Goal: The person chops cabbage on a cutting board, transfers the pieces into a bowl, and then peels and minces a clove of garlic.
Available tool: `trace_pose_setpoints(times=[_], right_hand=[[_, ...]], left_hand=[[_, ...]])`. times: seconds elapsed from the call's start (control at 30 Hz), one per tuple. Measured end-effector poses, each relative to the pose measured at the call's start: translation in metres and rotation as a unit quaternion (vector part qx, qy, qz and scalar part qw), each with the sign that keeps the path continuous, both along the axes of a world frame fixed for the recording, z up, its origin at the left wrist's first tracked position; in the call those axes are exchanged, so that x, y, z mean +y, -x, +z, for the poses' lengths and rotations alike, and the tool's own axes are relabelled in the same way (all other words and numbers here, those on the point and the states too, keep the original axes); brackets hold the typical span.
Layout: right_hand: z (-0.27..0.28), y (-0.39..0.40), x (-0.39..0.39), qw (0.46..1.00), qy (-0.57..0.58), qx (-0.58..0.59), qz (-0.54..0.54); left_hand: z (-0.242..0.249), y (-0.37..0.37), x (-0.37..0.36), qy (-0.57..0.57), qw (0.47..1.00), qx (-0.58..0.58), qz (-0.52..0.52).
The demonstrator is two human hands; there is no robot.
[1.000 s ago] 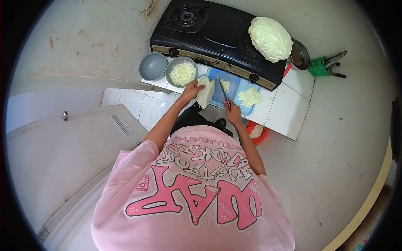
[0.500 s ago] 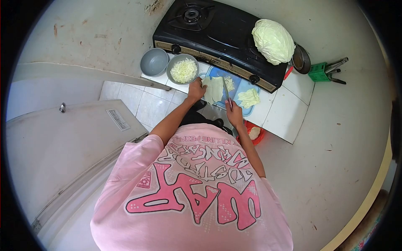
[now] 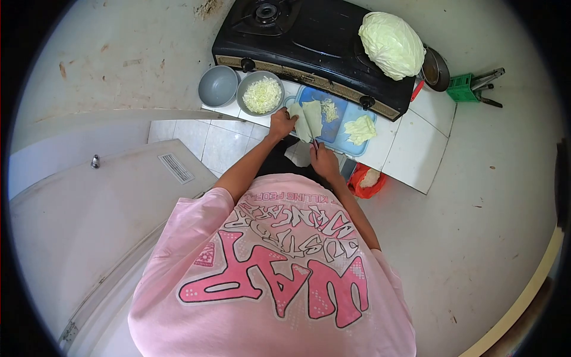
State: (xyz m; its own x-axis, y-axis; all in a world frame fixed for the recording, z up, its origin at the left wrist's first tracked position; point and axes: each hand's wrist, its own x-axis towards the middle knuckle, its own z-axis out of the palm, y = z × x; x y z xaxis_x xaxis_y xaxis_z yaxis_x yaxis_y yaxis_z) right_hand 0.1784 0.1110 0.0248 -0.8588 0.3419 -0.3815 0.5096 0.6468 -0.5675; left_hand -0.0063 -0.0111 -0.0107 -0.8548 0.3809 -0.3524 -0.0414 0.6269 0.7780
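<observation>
My left hand [image 3: 282,124] is closed on the left edge of a pale cabbage leaf [image 3: 312,118], which now lies in two parts with a gap between them. Gripped in my right hand [image 3: 324,162] is a knife [image 3: 316,143]; its blade is mostly hidden at the leaf's near edge. Under the leaf is a blue cutting board [image 3: 338,144]. A small heap of shredded cabbage [image 3: 329,110] lies right of the leaf, and another cabbage leaf [image 3: 360,129] rests at the board's right end.
Left of the board stand a grey bowl of shredded cabbage [image 3: 262,96] and a second grey bowl [image 3: 217,86]. Behind is a black gas stove [image 3: 315,38] bearing a whole cabbage [image 3: 392,46]. A pan [image 3: 437,68], green basket [image 3: 461,88] and red bag [image 3: 364,189] are at right.
My right hand has drawn the knife toward my body and left, from the leaf's right side to its near edge. The single leaf piece now shows as two. The view has shifted slightly.
</observation>
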Motion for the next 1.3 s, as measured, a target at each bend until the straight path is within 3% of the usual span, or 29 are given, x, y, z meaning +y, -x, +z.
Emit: trace_pose_setpoints(times=[0.33, 0.73, 1.3], right_hand=[[0.012, 0.005, -0.01, 0.999, -0.014, -0.029, -0.004], [0.071, 0.057, -0.005, 0.986, 0.015, -0.161, 0.026], [0.061, 0.055, -0.013, 0.991, -0.001, -0.137, 0.004]], left_hand=[[-0.006, 0.007, 0.0, -0.026, 0.999, -0.019, -0.025], [0.002, 0.01, 0.003, 0.009, 0.998, 0.003, -0.066], [-0.022, 0.006, 0.005, -0.016, 0.999, -0.025, -0.025]])
